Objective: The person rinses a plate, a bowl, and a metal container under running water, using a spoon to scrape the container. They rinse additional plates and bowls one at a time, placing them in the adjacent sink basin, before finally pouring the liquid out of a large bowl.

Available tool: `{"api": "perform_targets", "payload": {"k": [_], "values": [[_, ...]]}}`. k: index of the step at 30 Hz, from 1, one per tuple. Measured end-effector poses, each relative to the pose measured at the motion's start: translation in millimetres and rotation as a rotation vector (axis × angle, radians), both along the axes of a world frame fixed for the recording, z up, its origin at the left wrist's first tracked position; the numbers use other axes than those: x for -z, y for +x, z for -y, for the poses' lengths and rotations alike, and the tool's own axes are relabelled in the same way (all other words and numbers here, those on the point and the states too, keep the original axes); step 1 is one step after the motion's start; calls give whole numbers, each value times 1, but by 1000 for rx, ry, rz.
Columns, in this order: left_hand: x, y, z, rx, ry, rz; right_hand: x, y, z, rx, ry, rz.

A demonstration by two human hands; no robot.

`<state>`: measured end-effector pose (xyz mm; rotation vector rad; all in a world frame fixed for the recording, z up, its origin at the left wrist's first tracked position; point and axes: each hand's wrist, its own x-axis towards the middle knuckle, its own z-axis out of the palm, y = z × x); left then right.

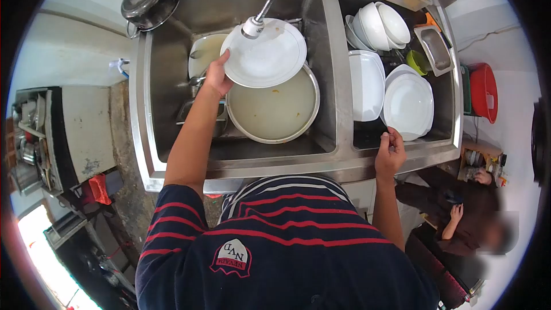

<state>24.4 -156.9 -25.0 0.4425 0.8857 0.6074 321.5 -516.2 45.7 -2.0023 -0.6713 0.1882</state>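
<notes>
My left hand (218, 76) grips the left rim of a round white plate (265, 51). This plate is under the sprayer head (252, 27), with small brownish specks near its far edge. Below it, a large round metal bowl (274, 116) holds cloudy water with a few food bits. My right hand (391, 150) is at the near edge of the right basin, fingers curled and pinched together. Its fingertips come close to the rim of stacked white plates (408, 104); contact or anything between the fingers is hard to make out.
A white rectangular dish (366, 86) and white bowls (381, 26) sit in the right basin, with a green cup (417, 63) and a metal pan (434, 50). A dark pot (150, 1) stands at the back left corner. Another person (459, 209) is at the right.
</notes>
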Motion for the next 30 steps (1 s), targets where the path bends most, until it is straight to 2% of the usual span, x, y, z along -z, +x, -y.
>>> {"api": "perform_targets", "payload": {"k": [9, 14, 18, 23, 30], "values": [[8, 10, 0, -203, 108, 13, 2, 0, 0, 1, 11, -32], [-9, -5, 11, -315, 252, -135, 3, 1, 1, -3, 0, 28], [-21, -20, 26, -329, 250, -168, 5, -1, 1, -9, 6, 43], [-39, -24, 50, -300, 83, -180, 6, 1, 2, 12, 3, 18], [-43, -18, 56, -376, -3, -169, 6, 0, 2, 18, -10, 22]]}}
